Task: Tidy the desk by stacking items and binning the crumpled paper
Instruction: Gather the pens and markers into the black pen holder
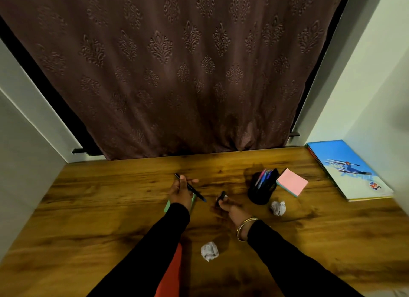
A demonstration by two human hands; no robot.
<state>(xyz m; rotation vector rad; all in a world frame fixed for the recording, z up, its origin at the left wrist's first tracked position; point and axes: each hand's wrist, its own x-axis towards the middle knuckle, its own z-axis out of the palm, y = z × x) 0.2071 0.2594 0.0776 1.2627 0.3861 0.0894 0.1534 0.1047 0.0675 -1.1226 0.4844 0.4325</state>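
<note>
The left hand [180, 191] is gripping a dark pen [190, 187], its grip clamped around it; the right hand [230, 208] is pinching a small black cap [221, 197]. Two crumpled paper balls [209, 250] are lying on the wooden surface [110, 208], one near the pen holder [262, 189].

Left hand [179, 191] grips pen [190, 188]; right hand [230, 209] dark object [221, 198].

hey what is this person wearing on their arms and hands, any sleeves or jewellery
Both arms are covered by long black sleeves that end at the wrists. The right hand has thin gold-coloured bangles at its wrist, just past the cuff. The left hand is bare, with no jewellery visible from this view. No gloves on either hand.
</note>
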